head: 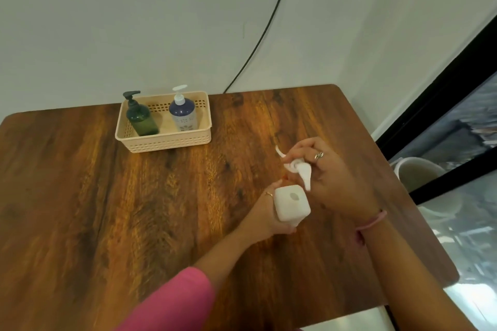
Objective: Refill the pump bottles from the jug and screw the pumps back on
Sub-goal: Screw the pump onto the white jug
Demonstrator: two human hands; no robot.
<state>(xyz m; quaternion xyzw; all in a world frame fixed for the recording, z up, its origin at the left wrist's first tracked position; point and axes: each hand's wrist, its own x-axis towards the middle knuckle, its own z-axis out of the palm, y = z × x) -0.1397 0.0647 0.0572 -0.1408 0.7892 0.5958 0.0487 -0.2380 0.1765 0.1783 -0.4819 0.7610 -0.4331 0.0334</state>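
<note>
A white square bottle [291,203] stands on the wooden table [107,209] with its neck open. My left hand [269,215] grips its side. Just above and behind the bottle, my right hand [333,177] holds the white pump head [297,166], lifted off the neck with its tube slanting down toward the bottle's right edge. At the back of the table a beige basket [164,142] holds a green pump bottle [141,118] and a blue-and-white pump bottle [183,113], both upright with pumps on. No jug is in view.
A black cable [265,32] runs down the wall behind the table. A white chair [419,172] stands past the table's right edge, next to a dark-framed glass panel [457,105].
</note>
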